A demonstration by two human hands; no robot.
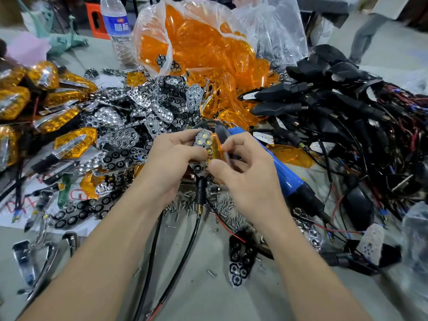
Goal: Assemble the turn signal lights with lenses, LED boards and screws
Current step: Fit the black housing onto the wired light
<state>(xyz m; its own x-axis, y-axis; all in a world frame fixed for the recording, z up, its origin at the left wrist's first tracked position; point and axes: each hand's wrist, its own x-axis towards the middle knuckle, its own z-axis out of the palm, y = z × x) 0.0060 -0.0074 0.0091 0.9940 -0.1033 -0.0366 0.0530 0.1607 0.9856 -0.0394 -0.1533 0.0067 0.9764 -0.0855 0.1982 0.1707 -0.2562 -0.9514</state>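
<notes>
Both hands (176,156) (240,167) around turn signal (203,144)

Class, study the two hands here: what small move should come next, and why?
Probably tip the amber lens down over the LED reflector and press it home: the right hand pinches it tilted along the reflector's edge, LEDs uncovered, while the left hand grips the reflector.
</notes>
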